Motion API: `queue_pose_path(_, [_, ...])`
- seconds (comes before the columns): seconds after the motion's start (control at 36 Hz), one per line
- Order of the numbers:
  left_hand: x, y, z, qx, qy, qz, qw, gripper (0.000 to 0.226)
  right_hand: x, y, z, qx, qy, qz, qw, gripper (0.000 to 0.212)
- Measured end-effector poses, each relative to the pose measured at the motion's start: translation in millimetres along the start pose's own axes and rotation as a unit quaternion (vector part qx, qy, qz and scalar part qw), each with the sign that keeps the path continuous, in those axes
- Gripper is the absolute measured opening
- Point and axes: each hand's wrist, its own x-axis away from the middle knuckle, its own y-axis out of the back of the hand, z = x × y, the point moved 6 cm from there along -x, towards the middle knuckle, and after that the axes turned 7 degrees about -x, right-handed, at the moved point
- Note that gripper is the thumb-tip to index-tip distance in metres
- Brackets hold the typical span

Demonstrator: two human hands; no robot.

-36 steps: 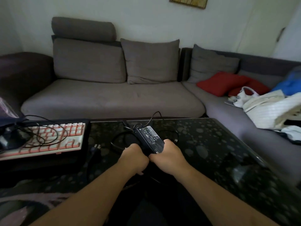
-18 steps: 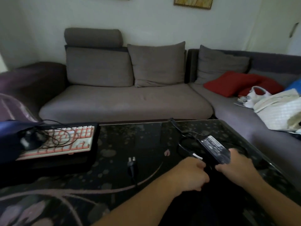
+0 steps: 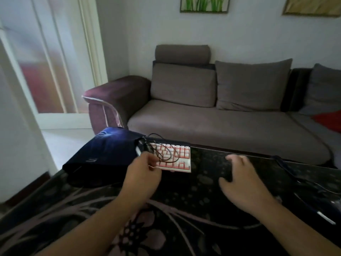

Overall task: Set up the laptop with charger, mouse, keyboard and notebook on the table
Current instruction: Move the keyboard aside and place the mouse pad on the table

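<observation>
Your left hand point(image 3: 143, 171) has left the charger and now curls at the white-and-pink keyboard point(image 3: 174, 157); whether it grips the cable is unclear. Your right hand point(image 3: 241, 179) hovers with fingers spread.

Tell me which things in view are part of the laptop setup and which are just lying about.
Part of the job:
- keyboard on the table
- black cable looped over the keyboard, left hand at it
- charger cable at the table's right
- dark blue bag beside the keyboard
- right hand, open over the table

Lying about:
- sofa
- red cushion
- wall pictures
</observation>
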Motion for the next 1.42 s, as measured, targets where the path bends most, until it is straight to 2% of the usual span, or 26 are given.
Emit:
queue_pose_path(0.06, [-20,35,20,-0.069,0.002,-0.084,0.994,0.031,-12,-35,49,-0.043,0.041,0.036,0.998,0.055])
queue_pose_path(0.11, [-45,62,38,-0.154,-0.001,-0.112,0.982,0.053,-25,-67,92,-0.063,0.073,0.054,0.994,0.043])
queue_pose_path(0.17, [-72,72,60,-0.246,0.003,-0.040,0.969,0.087,-33,-94,124,-0.056,0.093,0.075,0.991,0.047])
queue_pose_path(0.22, [-92,74,82,-0.322,-0.013,0.056,0.945,0.105,-37,-115,149,-0.050,0.109,0.088,0.989,0.052])
queue_pose_path(0.31, [-106,75,105,-0.338,-0.051,0.108,0.934,0.100,-37,-137,172,-0.057,0.117,0.094,0.987,0.049])
queue_pose_path(0.39, [-105,71,115,-0.430,-0.087,0.120,0.890,0.104,-33,-150,178,-0.055,0.131,0.103,0.985,0.047])
queue_pose_path(0.44, [-104,75,118,-0.456,-0.106,0.102,0.878,0.082,-31,-156,177,-0.048,0.145,0.098,0.983,0.044])
queue_pose_path(0.5, [-104,82,119,-0.435,-0.116,0.069,0.890,0.054,-29,-160,174,-0.052,0.149,0.094,0.983,0.042])
queue_pose_path(0.53, [-103,86,119,-0.416,-0.112,0.053,0.901,0.048,-28,-162,172,-0.055,0.151,0.090,0.983,0.040])
queue_pose_path(0.58, [-102,99,118,-0.341,-0.080,-0.004,0.937,0.043,-27,-163,171,-0.059,0.165,0.072,0.982,0.036])
queue_pose_path(0.64, [-97,117,111,-0.211,-0.044,-0.112,0.970,0.036,-27,-162,173,-0.085,0.164,0.073,0.980,0.030])
queue_pose_path(0.69, [-87,131,94,-0.119,-0.036,-0.185,0.975,0.032,-28,-157,179,-0.187,0.109,0.097,0.971,0.016])
queue_pose_path(0.72, [-81,135,81,-0.102,-0.059,-0.201,0.972,0.030,-28,-155,182,-0.271,0.059,0.121,0.953,0.010])
queue_pose_path(0.75, [-73,137,65,-0.095,-0.092,-0.214,0.968,0.028,-29,-154,186,-0.367,0.006,0.148,0.918,0.014])
queue_pose_path(0.78, [-64,137,50,-0.097,-0.129,-0.219,0.962,0.026,-30,-152,190,-0.464,-0.045,0.175,0.867,0.022])
queue_pose_path(0.86, [-30,125,11,-0.145,-0.243,-0.202,0.938,0.020,-33,-143,200,-0.686,-0.155,0.250,0.665,0.059])
queue_pose_path(0.89, [-16,116,1,-0.163,-0.285,-0.192,0.925,0.022,-31,-133,202,-0.713,-0.165,0.267,0.627,0.070])
queue_pose_path(0.92, [-4,106,-7,-0.184,-0.328,-0.180,0.909,0.027,-30,-122,201,-0.716,-0.165,0.280,0.618,0.075])
queue_pose_path(1.0, [26,71,-26,-0.218,-0.419,-0.108,0.875,0.047,-14,-89,182,-0.688,-0.155,0.309,0.638,0.078])
queue_pose_path(1.06, [36,44,-33,-0.234,-0.455,-0.038,0.858,0.049,0,-72,158,-0.663,-0.153,0.291,0.673,0.063])
queue_pose_path(1.11, [47,16,-47,-0.249,-0.473,0.021,0.845,0.052,9,-57,122,-0.613,-0.165,0.239,0.735,0.038])
queue_pose_path(1.17, [61,-10,-66,-0.237,-0.484,0.083,0.838,0.060,13,-36,77,-0.601,-0.178,0.140,0.766,0.023])
queue_pose_path(1.22, [76,-31,-88,-0.210,-0.497,0.121,0.833,0.063,15,-7,33,-0.612,-0.179,0.038,0.770,0.023])
queue_pose_path(1.28, [86,-49,-103,-0.196,-0.494,0.139,0.835,0.070,17,25,-7,-0.630,-0.186,-0.041,0.753,0.033])
queue_pose_path(1.36, [94,-67,-117,-0.170,-0.455,0.165,0.858,0.072,17,72,-78,-0.645,-0.206,-0.130,0.724,0.044])
queue_pose_path(1.42, [97,-78,-120,-0.158,-0.418,0.187,0.875,0.066,22,103,-131,-0.615,-0.243,-0.176,0.729,0.046])
